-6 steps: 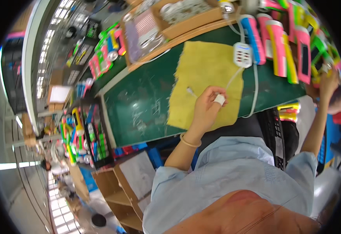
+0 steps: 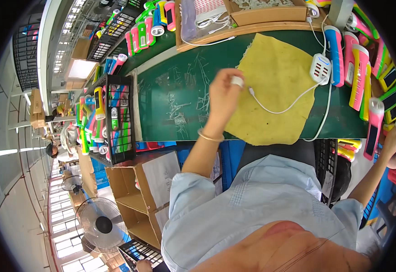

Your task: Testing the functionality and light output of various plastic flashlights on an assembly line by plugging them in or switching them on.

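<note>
My left hand (image 2: 225, 95) hovers over the left edge of a yellow cloth (image 2: 277, 63), its fingers curled in and a white wrap round one finger. Nothing shows in its grasp. Beside it on the cloth lies the plug end of a white charging cable (image 2: 286, 111), which runs to a white multi-port USB charger (image 2: 320, 69). At the far right my right hand (image 2: 391, 141), partly cut by the dark rim, is closed at the side of a pink flashlight (image 2: 373, 129) with a dark panel, held upright by the table's edge.
Pink, yellow and blue flashlights (image 2: 336, 56) crowd the right of the green table (image 2: 170, 113). A cardboard tray (image 2: 270, 16) with cables stands at the back. Left of the table is a black crate (image 2: 121, 122) of flashlights; a fan (image 2: 103, 224) stands lower left.
My left hand has moved left, away from the cable, which now lies loose across the cloth. My right hand has come nearer with the pink flashlight. The whole view has shifted.
</note>
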`<state>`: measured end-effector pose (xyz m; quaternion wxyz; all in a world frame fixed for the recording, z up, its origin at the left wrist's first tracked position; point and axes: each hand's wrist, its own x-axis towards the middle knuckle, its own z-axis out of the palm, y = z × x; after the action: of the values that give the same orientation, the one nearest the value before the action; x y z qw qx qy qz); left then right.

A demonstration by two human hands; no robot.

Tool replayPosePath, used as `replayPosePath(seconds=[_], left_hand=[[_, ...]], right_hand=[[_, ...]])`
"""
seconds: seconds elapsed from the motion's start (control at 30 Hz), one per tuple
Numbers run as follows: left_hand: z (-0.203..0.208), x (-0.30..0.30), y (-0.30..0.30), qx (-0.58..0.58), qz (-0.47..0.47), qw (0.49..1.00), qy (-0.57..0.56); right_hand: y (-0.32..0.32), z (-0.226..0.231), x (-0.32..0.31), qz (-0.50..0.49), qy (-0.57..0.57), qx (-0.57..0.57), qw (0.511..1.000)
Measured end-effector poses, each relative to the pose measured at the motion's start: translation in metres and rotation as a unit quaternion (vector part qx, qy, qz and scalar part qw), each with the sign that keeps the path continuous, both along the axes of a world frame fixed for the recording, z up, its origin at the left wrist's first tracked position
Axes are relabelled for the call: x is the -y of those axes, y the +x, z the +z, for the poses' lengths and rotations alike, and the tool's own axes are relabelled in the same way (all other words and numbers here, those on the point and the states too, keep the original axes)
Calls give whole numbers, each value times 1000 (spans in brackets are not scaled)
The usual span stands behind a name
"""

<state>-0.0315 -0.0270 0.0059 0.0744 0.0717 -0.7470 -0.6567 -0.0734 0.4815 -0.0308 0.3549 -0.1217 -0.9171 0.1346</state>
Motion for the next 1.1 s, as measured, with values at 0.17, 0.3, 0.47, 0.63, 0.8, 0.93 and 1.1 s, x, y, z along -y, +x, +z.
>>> replayPosePath(seconds=[0.17, 0.3, 0.47, 0.63, 0.8, 0.93, 1.1], left_hand=[[-5, 22, -11, -67, 41, 997, 12], [-8, 1, -1, -68, -3, 996, 49], [-4, -22, 10, -1, 22, 996, 88], [-11, -51, 22, 4, -75, 991, 109], [-15, -68, 31, 39, -101, 987, 121], [-14, -77, 35, 41, -127, 987, 88], [-10, -81, 39, 23, -146, 986, 79]], right_hand=[[37, 2, 137, 78, 142, 11, 987], [33, 4, 148, 24, 110, 7, 994], [30, 11, 134, -2, 103, -41, 994], [34, 14, 128, -5, 47, -7, 999], [44, 9, 113, -31, 91, -12, 995], [48, 16, 109, 37, 88, -35, 995], [44, 53, 99, 171, 108, -45, 978]])
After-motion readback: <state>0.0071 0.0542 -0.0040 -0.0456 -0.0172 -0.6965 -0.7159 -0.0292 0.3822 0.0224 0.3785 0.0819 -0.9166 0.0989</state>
